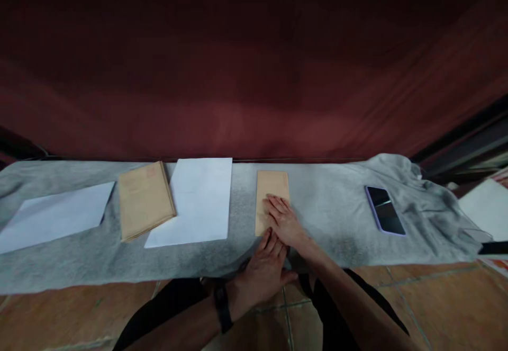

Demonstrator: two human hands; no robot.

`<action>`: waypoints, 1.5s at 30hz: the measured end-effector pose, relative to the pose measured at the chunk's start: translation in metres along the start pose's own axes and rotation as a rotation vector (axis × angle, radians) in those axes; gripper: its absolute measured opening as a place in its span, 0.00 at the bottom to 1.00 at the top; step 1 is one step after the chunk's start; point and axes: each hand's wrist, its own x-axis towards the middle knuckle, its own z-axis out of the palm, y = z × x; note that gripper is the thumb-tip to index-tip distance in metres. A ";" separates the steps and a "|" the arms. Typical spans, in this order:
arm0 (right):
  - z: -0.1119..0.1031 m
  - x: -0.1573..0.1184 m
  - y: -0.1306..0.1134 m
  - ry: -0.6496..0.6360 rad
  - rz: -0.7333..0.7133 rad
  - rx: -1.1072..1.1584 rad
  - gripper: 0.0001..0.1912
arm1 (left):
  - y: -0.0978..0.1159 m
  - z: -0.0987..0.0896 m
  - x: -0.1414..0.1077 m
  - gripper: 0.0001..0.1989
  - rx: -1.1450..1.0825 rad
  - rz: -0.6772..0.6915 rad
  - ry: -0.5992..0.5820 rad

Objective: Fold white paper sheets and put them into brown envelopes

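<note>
A brown paper envelope (pixel 271 182) lies upright on the grey cloth in front of me. My right hand (pixel 282 221) rests flat on its lower right part, fingers stretched out. Just below, my left hand (pixel 265 269) is spread at the envelope's near end, its fingertips close against the right hand. A dark band (pixel 223 306) sits on my left wrist. The envelope's lower right corner is hidden under the hands.
Left of the envelope lie white paper sheets (pixel 200 197), a stack of brown envelopes (pixel 143 200) overlapping them, and another white sheet (pixel 59 213). A phone (pixel 384 210) lies to the right on the grey cloth (pixel 329 197). A dark red surface (pixel 238 86) rises behind.
</note>
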 end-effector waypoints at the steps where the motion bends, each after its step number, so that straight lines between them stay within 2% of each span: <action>1: 0.001 0.000 0.001 -0.017 0.005 -0.044 0.26 | 0.000 -0.001 -0.001 0.39 0.004 -0.001 0.002; 10: 0.001 0.030 0.028 0.084 0.223 -0.288 0.31 | 0.001 0.001 0.001 0.36 -0.013 -0.008 0.056; 12: 0.003 0.035 0.028 0.124 0.268 -0.306 0.32 | -0.006 -0.001 0.003 0.31 -0.049 0.000 0.051; 15: 0.008 0.037 0.026 0.178 0.301 -0.329 0.33 | -0.026 -0.007 0.007 0.21 -0.132 0.007 0.052; 16: 0.010 0.035 0.024 0.188 0.300 -0.336 0.33 | -0.035 -0.009 0.008 0.19 -0.153 -0.015 0.069; 20: 0.017 0.024 0.016 0.215 0.265 -0.353 0.35 | -0.063 -0.006 0.008 0.22 -0.125 -0.265 0.199; 23: 0.022 0.013 0.010 0.238 0.206 -0.352 0.36 | -0.071 0.000 0.009 0.22 -0.179 -0.315 0.193; 28: 0.021 -0.001 0.000 0.231 0.148 -0.347 0.32 | -0.075 0.003 0.020 0.25 -0.362 -0.382 0.255; 35: 0.015 -0.013 -0.014 0.175 0.145 -0.324 0.31 | -0.085 -0.005 0.030 0.25 -0.609 -0.482 0.338; 41: 0.009 -0.022 -0.017 0.094 0.125 -0.290 0.30 | -0.075 -0.007 0.025 0.25 -0.772 -0.520 0.332; 45: 0.009 -0.028 -0.018 0.090 0.117 -0.277 0.31 | -0.068 -0.007 0.025 0.26 -0.833 -0.563 0.328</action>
